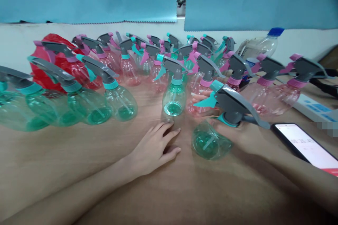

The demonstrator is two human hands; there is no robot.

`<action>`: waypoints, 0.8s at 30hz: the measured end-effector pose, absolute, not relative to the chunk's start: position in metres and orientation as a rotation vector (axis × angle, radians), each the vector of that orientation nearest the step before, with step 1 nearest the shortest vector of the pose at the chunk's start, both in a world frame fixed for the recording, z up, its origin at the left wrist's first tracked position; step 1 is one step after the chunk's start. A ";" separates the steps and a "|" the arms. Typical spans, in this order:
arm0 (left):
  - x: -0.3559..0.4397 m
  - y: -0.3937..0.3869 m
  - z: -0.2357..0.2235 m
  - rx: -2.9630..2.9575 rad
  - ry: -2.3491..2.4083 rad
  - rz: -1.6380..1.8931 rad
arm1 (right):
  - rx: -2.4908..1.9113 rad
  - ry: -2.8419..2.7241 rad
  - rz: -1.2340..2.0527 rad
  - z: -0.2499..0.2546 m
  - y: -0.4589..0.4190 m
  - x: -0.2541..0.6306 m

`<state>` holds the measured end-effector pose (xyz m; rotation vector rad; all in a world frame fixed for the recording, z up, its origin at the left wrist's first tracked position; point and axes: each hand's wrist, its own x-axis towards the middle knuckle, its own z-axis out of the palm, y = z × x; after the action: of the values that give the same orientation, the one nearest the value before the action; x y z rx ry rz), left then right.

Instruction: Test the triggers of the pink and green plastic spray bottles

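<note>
My left hand (pixel 154 146) lies on the wooden table with its fingers spread and nothing in it. Just beyond its fingertips stands an upright green spray bottle (pixel 174 95) with a turquoise collar. My right hand (pixel 245 133) is closed around the neck area of another green spray bottle (pixel 208 142), which tilts to the left. That bottle's grey head and turquoise trigger hide part of the hand. Pink spray bottles (pixel 282 95) stand close behind my right hand. To the left, several green spray bottles (pixel 120 102) form a row.
More spray bottles with pink or turquoise parts crowd the back, near a red plastic bag (pixel 47 74). A large clear bottle with a blue cap (pixel 276 32) leans at the back right. On the right lie a lit phone (pixel 308 147) and a white-and-blue box (pixel 315 107).
</note>
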<state>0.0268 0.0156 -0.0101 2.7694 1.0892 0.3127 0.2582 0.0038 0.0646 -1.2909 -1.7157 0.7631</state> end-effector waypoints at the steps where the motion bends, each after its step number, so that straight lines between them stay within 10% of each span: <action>1: 0.027 0.016 -0.010 2.770 1.091 0.310 | -1.298 -1.732 0.769 0.065 0.004 0.258; 24: 0.028 0.017 -0.008 2.756 1.087 0.315 | -1.318 -1.741 0.638 0.075 0.001 0.253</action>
<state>0.0282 0.0167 -0.0083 2.7562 1.0873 0.3148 0.2526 0.0014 0.0751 -1.3179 -1.7408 0.6375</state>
